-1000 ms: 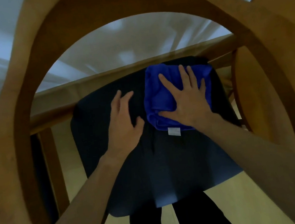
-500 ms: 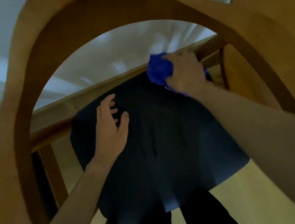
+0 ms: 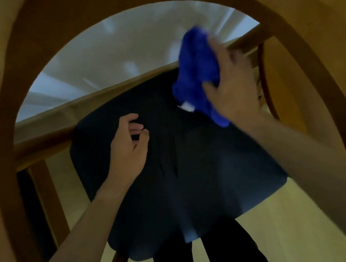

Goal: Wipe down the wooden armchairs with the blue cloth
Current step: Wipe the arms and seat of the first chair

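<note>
The wooden armchair (image 3: 4,134) fills nearly everything I see: its curved back frame arches over my arms, and through the opening I look down on the dark seat cushion (image 3: 194,171). Past the far edge of the seat runs a wooden rail (image 3: 102,96), with pale draped fabric (image 3: 115,57) beyond it. Below the seat, light flooring (image 3: 300,230) shows on either side of my dark trouser legs (image 3: 232,252).

My right hand (image 3: 232,86) grips the blue cloth (image 3: 197,71), fingers and thumb curled round the bunched fabric (blurred, so I can't tell each finger apart). The cloth is raised above the far right corner of the cushion, its white tag (image 3: 186,108) hanging near the seat.

My left hand (image 3: 128,149) rests over the cushion's left part, fingers loosely curled, holding nothing.
</note>
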`<state>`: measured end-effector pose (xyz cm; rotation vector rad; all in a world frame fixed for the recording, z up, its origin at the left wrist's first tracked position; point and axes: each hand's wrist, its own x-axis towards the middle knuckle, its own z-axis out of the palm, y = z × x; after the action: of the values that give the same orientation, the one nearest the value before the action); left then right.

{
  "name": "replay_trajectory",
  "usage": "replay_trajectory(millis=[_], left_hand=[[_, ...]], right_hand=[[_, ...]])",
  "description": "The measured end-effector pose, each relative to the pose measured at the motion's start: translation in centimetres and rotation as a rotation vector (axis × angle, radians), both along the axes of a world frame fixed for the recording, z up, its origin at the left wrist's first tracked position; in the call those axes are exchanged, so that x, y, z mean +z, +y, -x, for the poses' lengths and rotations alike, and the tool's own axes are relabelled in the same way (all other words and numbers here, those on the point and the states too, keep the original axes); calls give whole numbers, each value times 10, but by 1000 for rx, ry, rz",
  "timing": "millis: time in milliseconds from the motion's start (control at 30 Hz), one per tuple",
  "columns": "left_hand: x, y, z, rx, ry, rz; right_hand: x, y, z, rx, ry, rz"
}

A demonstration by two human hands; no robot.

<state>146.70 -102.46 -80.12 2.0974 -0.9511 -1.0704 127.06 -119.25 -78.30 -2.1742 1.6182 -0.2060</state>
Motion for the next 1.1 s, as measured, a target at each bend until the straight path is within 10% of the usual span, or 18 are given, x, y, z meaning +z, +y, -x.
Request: replay_trajectory(millis=[133, 800, 1100], left_hand=[[3, -3, 3, 2, 10, 10], [22, 44, -13, 191, 27, -30], [24, 54, -29, 268, 52, -100]], right_hand=[[-11, -18, -15, -25, 325, -113], [-12, 86, -55, 438, 86, -190], [-14, -21, -26, -22, 90, -224]])
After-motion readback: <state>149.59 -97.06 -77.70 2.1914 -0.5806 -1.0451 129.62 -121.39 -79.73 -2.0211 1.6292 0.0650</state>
